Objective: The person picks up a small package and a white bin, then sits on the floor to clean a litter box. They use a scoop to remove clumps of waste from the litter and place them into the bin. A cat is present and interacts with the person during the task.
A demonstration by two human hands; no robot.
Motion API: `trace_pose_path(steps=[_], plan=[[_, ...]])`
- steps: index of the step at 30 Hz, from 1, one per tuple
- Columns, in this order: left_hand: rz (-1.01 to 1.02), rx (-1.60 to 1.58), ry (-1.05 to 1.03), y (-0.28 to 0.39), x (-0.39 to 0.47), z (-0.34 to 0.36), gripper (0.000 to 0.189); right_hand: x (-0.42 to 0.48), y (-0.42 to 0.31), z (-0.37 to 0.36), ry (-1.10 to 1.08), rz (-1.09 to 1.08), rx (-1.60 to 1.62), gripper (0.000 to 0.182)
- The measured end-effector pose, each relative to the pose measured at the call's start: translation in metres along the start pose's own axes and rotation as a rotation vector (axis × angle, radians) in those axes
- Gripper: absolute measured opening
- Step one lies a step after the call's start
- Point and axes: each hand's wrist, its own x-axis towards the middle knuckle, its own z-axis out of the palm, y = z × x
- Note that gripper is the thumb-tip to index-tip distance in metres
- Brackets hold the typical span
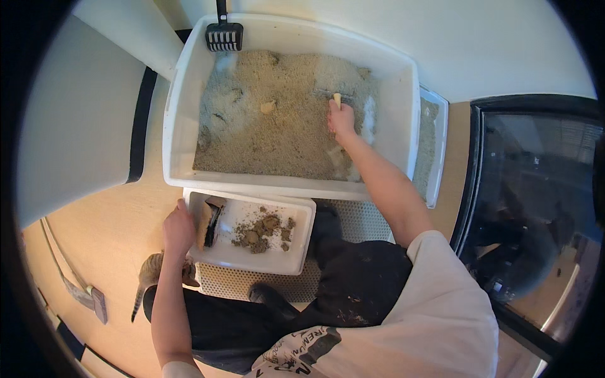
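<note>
My right hand (341, 118) grips the pale handle of a flat tool (337, 98), whose thin blade touches the litter at the right part of a large white litter box (293, 185). A pale clump (268, 107) lies on the grey-brown litter (279, 141). My left hand (178, 227) holds the left rim of a smaller white tray (282, 268), just below the box. In that tray are clumps of used litter (257, 232) and a brush-like object (208, 223) at its left end. A black slotted litter scoop (224, 37) hangs inside the box's back left corner.
A striped kitten (152, 269) stands beside my left forearm, partly hidden by it. A perforated mat (222, 283) lies under the smaller tray. Another litter tray (440, 156) stands right of the box. A long-handled object (99, 304) lies at left; a dark glass panel (534, 189) is at right.
</note>
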Motion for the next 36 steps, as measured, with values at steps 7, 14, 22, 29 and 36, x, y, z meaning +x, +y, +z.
trace_pose_path(steps=[7, 14, 22, 29, 36], plan=[[0.047, -0.031, 0.015, 0.004, 0.01, 0.002, 0.03, 0.015, 0.049, -0.022, 0.164, -0.505, -0.246, 0.039], [-0.009, -0.013, -0.013, 0.001, 0.01, 0.003, 0.031, -0.072, 0.001, -0.033, -0.143, -0.15, 0.016, 0.04], [0.002, 0.012, -0.002, 0.001, 0.01, 0.007, 0.032, -0.065, 0.018, -0.045, -0.096, -0.272, -0.059, 0.041], [-0.01, 0.035, 0.004, -0.001, 0.008, 0.009, 0.032, -0.072, 0.012, -0.052, -0.069, -0.366, -0.338, 0.044], [-0.047, 0.011, -0.029, 0.006, 0.008, 0.0, 0.029, -0.076, 0.02, -0.06, -0.114, -0.305, -0.321, 0.045]])
